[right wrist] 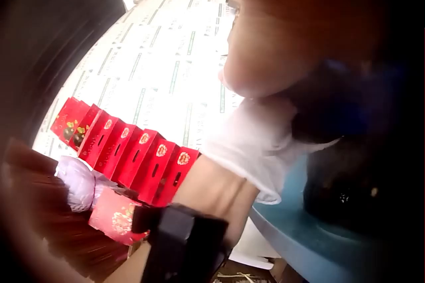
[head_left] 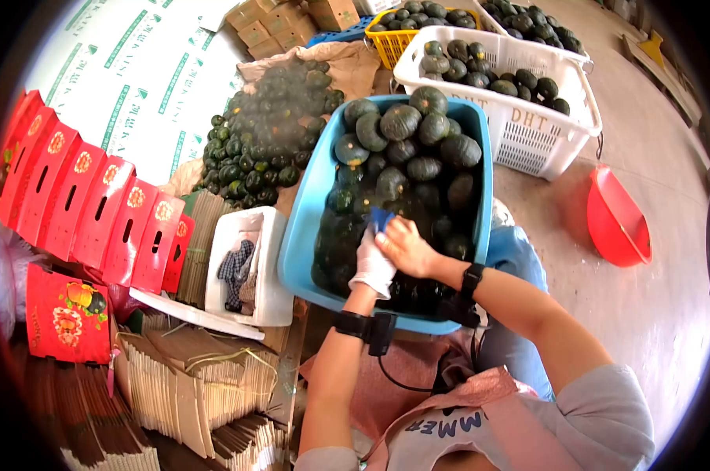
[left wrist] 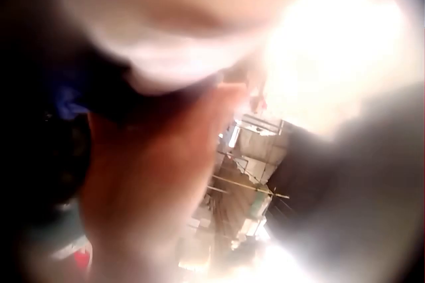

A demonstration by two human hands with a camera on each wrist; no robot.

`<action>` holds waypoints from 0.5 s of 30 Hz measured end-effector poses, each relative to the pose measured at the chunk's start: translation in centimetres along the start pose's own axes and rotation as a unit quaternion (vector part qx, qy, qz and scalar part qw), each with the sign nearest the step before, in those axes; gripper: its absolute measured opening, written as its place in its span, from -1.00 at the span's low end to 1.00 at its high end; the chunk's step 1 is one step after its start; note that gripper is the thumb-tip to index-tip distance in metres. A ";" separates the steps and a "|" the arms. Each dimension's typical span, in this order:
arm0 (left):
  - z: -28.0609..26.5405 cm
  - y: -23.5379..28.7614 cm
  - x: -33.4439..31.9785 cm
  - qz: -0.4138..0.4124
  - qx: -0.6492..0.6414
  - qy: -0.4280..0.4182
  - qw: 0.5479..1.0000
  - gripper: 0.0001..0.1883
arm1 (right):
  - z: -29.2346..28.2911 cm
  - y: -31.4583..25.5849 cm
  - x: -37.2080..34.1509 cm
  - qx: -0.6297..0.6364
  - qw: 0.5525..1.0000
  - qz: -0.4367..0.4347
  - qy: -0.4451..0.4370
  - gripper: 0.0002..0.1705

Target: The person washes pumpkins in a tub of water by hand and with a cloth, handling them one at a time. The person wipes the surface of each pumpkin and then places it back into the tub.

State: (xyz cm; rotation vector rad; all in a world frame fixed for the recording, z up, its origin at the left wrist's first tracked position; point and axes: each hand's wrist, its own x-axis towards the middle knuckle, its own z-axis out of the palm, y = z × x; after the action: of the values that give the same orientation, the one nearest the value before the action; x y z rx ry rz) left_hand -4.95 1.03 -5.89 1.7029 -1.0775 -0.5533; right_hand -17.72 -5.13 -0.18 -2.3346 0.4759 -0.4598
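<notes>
A light-blue tub holds many dark green squashes. Over its near half the two hands meet. The left hand, in a white glove, has its fingers hidden in shadow and behind the other hand. Bare, the right hand curls its fingers at a blue cloth between the hands. In the right wrist view the white glove lies below the right hand, beside a dark area with blue in it. The left wrist view is blurred; a bit of blue cloth shows at its left.
Squashes are heaped on brown paper behind the tub's left side. White crates and a yellow basket stand behind. A red basin is at right; a foam box, red cartons and flattened cardboard are at left.
</notes>
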 end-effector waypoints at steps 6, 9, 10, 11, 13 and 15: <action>2.3 5.3 -4.4 0.014 -0.086 0.002 0.996 -0.32 | 0.6 3.8 -0.6 0.436 0.799 0.387 0.148 -0.37; 3.0 5.8 -4.0 -0.083 -0.304 0.045 0.948 -0.29 | 0.3 4.5 0.2 0.632 0.645 0.395 0.170 -0.45; 3.3 6.1 -4.0 -0.103 -0.381 0.068 0.916 -0.29 | 0.6 4.3 0.3 0.714 0.570 0.373 0.162 -0.50; 3.4 6.5 -3.4 -0.117 -0.454 0.092 0.879 -0.29 | 0.9 3.8 0.3 0.770 0.535 0.319 0.139 -0.47; 4.0 6.6 -2.3 -0.113 -0.471 0.164 0.859 -0.31 | 1.4 0.8 0.5 0.784 0.481 0.331 0.210 -0.36; 3.5 6.9 -0.9 -0.086 -0.409 0.210 0.884 -0.35 | 4.5 0.1 0.7 0.703 0.566 0.369 0.220 -0.17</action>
State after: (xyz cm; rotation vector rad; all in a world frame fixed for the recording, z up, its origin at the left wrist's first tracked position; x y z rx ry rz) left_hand -10.84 -0.60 -1.07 1.0789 -0.2884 -0.5984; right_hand -15.11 -3.02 -3.21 -0.3305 0.8166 -0.6281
